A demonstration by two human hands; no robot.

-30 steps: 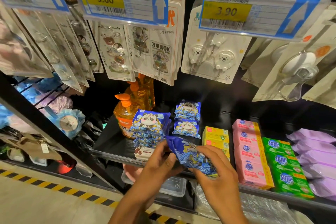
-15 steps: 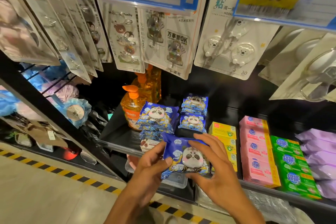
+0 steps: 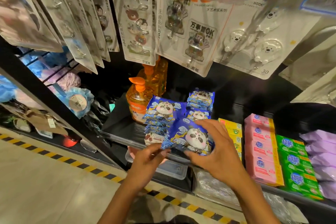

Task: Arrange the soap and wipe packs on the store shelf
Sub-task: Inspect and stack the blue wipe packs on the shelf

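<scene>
right hand (image 3: 218, 153): is gripping the panda wipe pack (image 3: 189, 137), fingers curling over its right edge, thumb lying under its near edge.
left hand (image 3: 145, 163): is reaching to the pack's near-left corner; the fingertips are blurring, so I cannot tell whether it is pinching or only touching.
panda wipe pack: is being held face up and tilted over the front edge of the shelf (image 3: 118, 126).
wipe stack (image 3: 160, 114): is standing just far-left of the held pack, its top pack leaning face out.
far wipe packs (image 3: 201, 99): are sitting behind the held pack.
pump bottles (image 3: 139, 100): orange, standing left of the wipe stack, the nearer one touching it.
yellow soap boxes (image 3: 233, 129): are lying just right of the right hand, partly hidden by it.
pink soap bars (image 3: 260, 143), green soap bars (image 3: 296, 165), purple packs (image 3: 321, 151): are lining up further right, in that order.
hook cards (image 3: 138, 25): are hanging above the shelf.
</scene>
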